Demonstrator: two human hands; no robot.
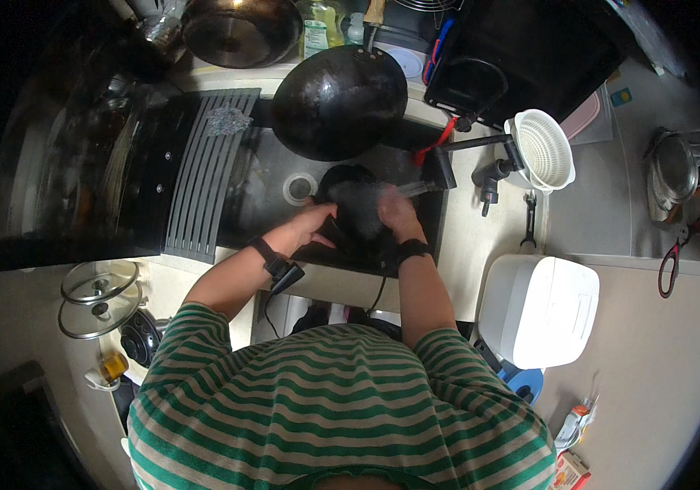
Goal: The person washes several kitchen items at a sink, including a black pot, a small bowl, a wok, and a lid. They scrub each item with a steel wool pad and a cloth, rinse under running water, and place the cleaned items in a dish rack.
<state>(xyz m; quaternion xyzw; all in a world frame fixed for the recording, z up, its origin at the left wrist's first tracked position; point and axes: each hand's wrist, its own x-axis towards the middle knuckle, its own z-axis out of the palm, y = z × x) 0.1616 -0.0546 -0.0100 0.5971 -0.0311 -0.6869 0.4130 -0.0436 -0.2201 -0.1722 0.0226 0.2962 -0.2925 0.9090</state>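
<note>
Below the large dark wok (341, 104), a smaller black pan (356, 211) is in the dark sink (252, 208). My left hand (310, 226) grips the left edge of this pan, its thumb and fingers spread around the rim. At the pan's right side is my right hand (396, 208), blurred, under water from the black faucet (445, 168); whether it holds something is hidden. A white drain strainer (300, 188) lies left of the pan. Both wrists carry black straps, with cables near them.
A grey roll-up rack (203, 184) spans the sink's left, with a steel scourer (229, 120) on it. Right of the faucet stand a white colander (543, 150), a wrench (529, 220) and a white bin (540, 309). Behind are another pan (243, 33) and a black tray (521, 55).
</note>
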